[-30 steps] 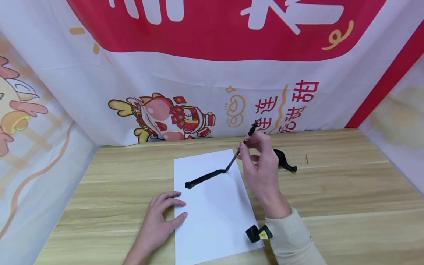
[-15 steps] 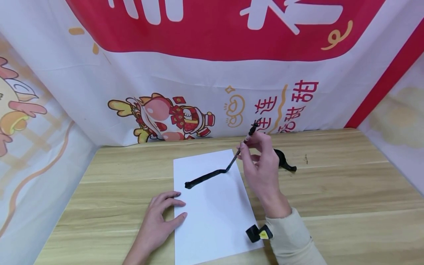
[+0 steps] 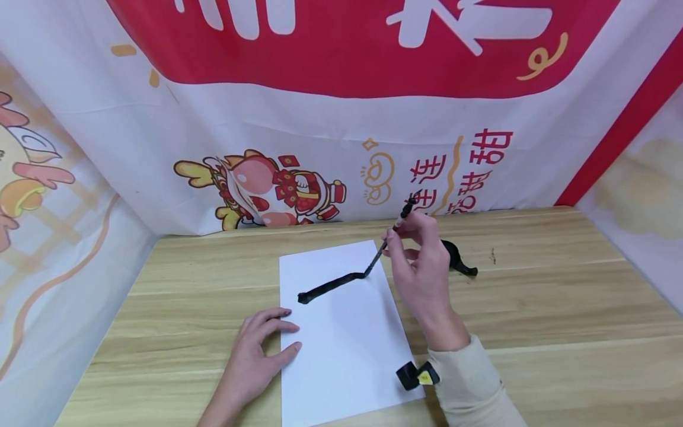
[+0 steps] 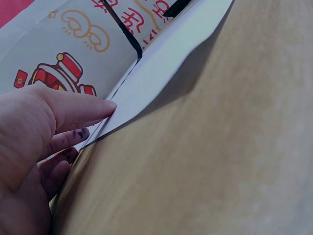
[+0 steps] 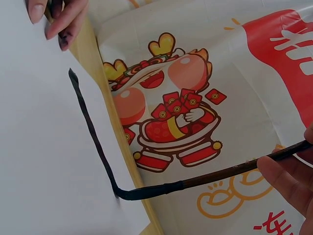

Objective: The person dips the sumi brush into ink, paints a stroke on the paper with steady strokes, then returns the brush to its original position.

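My right hand (image 3: 421, 273) pinches the shaft of a writing brush (image 3: 383, 244), its bristles touching a white sheet of paper (image 3: 347, 350). In the right wrist view the dark tip of the brush (image 5: 151, 192) bends against the paper. A thick black ink stroke (image 3: 328, 289) slants up from the left side of the sheet to the tip. My left hand (image 3: 256, 353) rests on the sheet's left edge with fingers spread. Dark smudges mark some fingers (image 4: 80, 134) in the left wrist view, where the paper's near edge lifts slightly from the table.
A black curved object (image 3: 458, 260) lies partly hidden behind my right hand. The wooden table (image 3: 560, 284) meets a printed cloth backdrop (image 3: 341, 136) at its far edge. A black device with a yellow label (image 3: 418, 376) sits at my right cuff.
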The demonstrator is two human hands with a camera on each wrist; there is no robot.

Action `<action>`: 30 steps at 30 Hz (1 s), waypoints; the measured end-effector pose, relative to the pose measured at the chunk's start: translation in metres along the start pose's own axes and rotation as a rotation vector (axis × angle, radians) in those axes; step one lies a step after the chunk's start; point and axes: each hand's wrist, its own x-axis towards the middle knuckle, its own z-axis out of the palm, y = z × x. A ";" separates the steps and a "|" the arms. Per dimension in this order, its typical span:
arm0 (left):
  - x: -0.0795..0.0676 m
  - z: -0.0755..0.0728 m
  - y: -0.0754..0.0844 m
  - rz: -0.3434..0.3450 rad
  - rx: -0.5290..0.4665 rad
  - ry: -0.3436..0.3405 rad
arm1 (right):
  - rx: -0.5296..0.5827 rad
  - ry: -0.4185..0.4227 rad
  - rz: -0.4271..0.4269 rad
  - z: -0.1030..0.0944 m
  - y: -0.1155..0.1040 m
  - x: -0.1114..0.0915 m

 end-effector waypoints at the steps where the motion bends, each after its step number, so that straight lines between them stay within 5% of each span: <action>1: 0.000 0.000 0.000 -0.002 0.000 -0.001 | -0.001 0.001 -0.001 0.000 0.000 0.000; 30: -0.001 0.001 0.000 0.011 -0.011 0.008 | 0.007 0.031 -0.009 -0.003 -0.003 0.003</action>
